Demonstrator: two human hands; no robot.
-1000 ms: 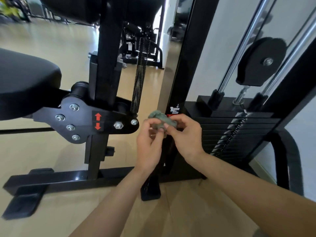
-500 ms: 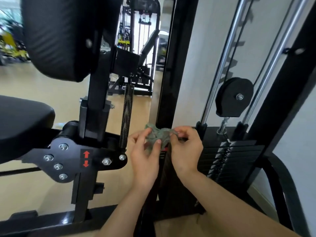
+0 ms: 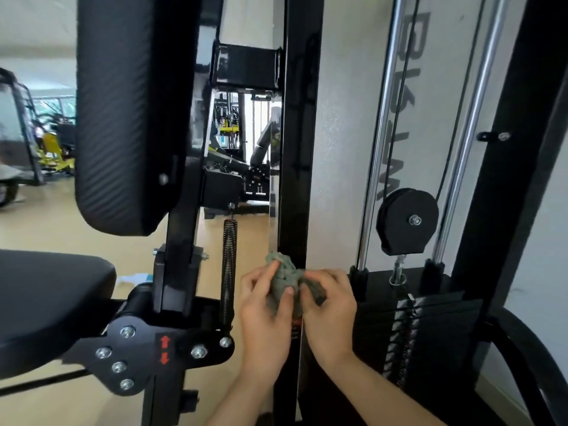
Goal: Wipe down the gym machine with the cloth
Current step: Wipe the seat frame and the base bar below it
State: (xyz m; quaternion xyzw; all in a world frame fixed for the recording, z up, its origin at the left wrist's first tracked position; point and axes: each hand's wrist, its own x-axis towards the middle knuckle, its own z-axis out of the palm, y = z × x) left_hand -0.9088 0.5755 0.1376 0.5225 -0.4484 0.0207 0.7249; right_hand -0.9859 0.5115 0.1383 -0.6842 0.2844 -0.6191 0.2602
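Fingers (image 3: pixel 284 302) of my left hand (image 3: pixel 264 315) and right hand (image 3: pixel 330 312) pinch the wadded grey-green cloth (image 3: pixel 284 279), probably readying it; next: press it flat on the black upright post (image 3: pixel 296 149).

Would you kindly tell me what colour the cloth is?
Grey-green cloth, clearest in the head view.

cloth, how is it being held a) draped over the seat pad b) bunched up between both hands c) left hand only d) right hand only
b: the cloth is crumpled between the left hand and the right hand, with fingers of both pinching it in front of the black upright post.
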